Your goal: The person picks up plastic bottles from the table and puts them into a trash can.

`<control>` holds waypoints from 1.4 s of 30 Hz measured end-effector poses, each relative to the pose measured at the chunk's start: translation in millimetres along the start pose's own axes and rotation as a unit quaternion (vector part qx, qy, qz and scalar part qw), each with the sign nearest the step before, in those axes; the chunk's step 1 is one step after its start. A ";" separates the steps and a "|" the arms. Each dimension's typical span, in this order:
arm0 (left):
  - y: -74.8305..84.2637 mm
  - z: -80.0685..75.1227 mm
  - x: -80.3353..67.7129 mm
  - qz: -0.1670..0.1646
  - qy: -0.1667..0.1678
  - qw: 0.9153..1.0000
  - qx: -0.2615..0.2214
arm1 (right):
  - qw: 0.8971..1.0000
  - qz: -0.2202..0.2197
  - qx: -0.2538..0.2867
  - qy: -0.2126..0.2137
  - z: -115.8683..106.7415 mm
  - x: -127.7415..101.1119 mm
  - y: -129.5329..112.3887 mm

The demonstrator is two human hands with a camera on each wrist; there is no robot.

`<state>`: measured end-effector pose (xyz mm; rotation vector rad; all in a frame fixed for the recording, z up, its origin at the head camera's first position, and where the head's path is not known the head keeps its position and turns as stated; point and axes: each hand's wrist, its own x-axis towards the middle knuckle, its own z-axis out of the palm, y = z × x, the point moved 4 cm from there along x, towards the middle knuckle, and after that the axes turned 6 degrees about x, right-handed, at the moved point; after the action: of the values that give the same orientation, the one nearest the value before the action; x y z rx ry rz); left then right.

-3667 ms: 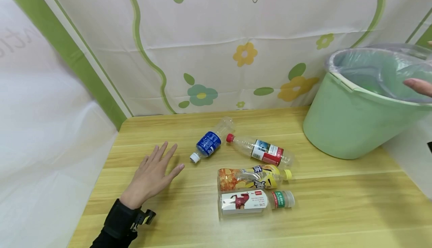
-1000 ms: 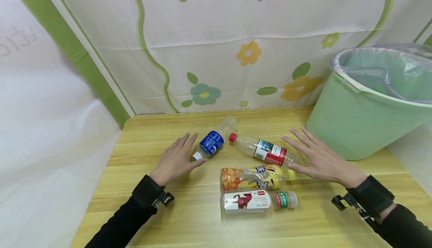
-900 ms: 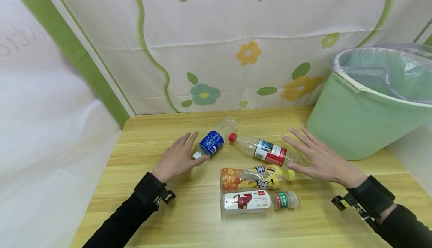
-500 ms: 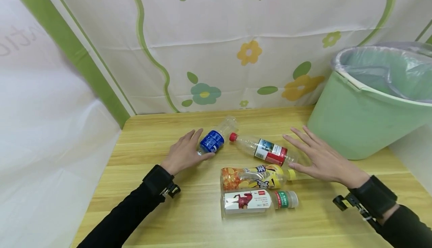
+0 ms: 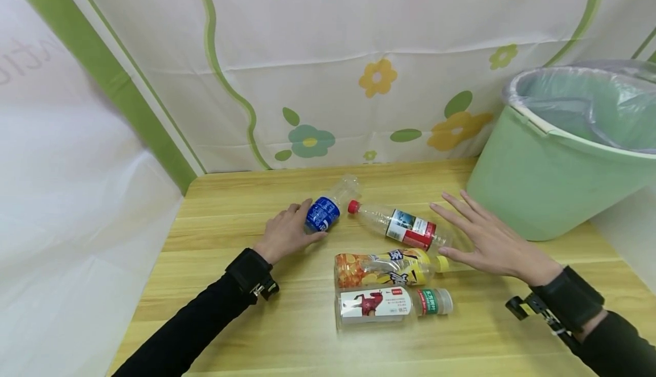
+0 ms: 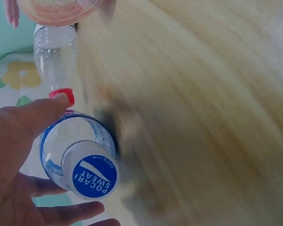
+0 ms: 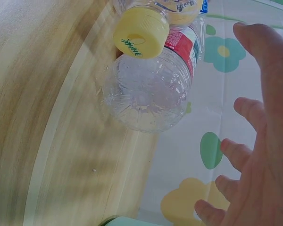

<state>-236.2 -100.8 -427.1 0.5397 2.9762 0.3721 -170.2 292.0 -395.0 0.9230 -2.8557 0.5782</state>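
A clear bottle with a blue label and white cap lies on its side. My left hand is at its cap end, thumb and fingers spread on either side; contact is hard to tell. To the right, my right hand hovers with spread fingers near the base of a clear bottle with a red cap, holding nothing. In the right wrist view, that bottle's base sits apart from the fingers. In front lie a yellow-capped orange drink bottle and a white-labelled bottle.
A green bin lined with a clear plastic bag stands at the table's right rear. Behind the wooden table hangs a white cloth printed with flowers. Another white cloth hangs at the left.
My left hand has moved right and forward onto the cap end of the blue-labelled bottle. My right hand came from the bin to the red-capped bottle and has since stayed there. The bottles lie unmoved.
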 end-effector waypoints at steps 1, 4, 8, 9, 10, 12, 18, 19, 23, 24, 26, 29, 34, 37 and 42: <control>0.6 -0.2 0.1 0.001 0.001 1.000 -0.002 | 1.000 0.001 0.000 0.000 -0.4 0.2 -0.1; 2.3 -0.8 1.1 0.008 0.009 1.000 -0.003 | 1.000 0.003 0.000 0.000 -1.5 0.8 -0.6; 4.1 -0.6 2.4 0.017 0.016 1.000 -0.003 | 1.000 0.006 0.003 -0.001 -3.0 1.2 -1.6; 4.2 -0.5 2.5 0.017 0.017 1.000 -0.004 | 1.000 0.007 0.003 -0.001 -3.3 1.2 -1.8; 4.3 -0.5 2.5 0.017 0.019 1.000 -0.006 | 1.000 0.006 0.003 -0.001 -3.5 1.2 -2.1; 4.1 -0.7 2.1 0.017 0.022 1.000 -0.009 | 1.000 0.006 0.002 -0.001 -3.6 1.2 -2.5; 1.1 -4.8 -3.5 0.024 0.039 0.999 -0.019 | 1.000 0.003 -0.001 0.002 -3.9 0.9 -3.0; 0.4 -6.0 -5.0 0.025 0.041 0.999 -0.020 | 1.000 0.002 -0.001 0.002 -4.0 0.9 -3.1; -3.9 -10.1 -10.3 0.028 0.050 0.998 -0.018 | 1.000 0.003 0.000 0.003 -4.2 1.3 -3.4; -5.0 -11.3 -11.7 0.028 0.052 0.998 -0.018 | 1.000 0.004 -0.001 0.003 -4.2 1.2 -3.6; -7.2 -13.8 -14.1 0.029 0.056 0.998 -0.017 | 1.000 0.005 0.001 0.002 -4.1 1.2 -4.0; -10.3 -18.9 -17.4 0.032 0.067 0.997 -0.015 | 1.000 0.004 0.001 0.003 -3.7 0.7 -4.4; -15.2 -33.2 -22.1 0.029 0.089 0.995 -0.014 | 1.000 0.003 0.004 0.005 -3.4 -1.1 -3.7; -18.0 -44.7 -24.6 0.029 0.106 0.994 -0.012 | 1.000 0.003 0.005 0.008 -4.5 -2.3 -2.8; -18.4 -63.7 -29.0 0.042 0.131 0.990 -0.011 | 1.000 0.013 0.012 0.013 -8.0 -4.6 -2.0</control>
<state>-223.9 -141.9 -368.9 0.6628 3.2029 0.5194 -165.5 296.1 -387.9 0.8776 -2.8468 0.6251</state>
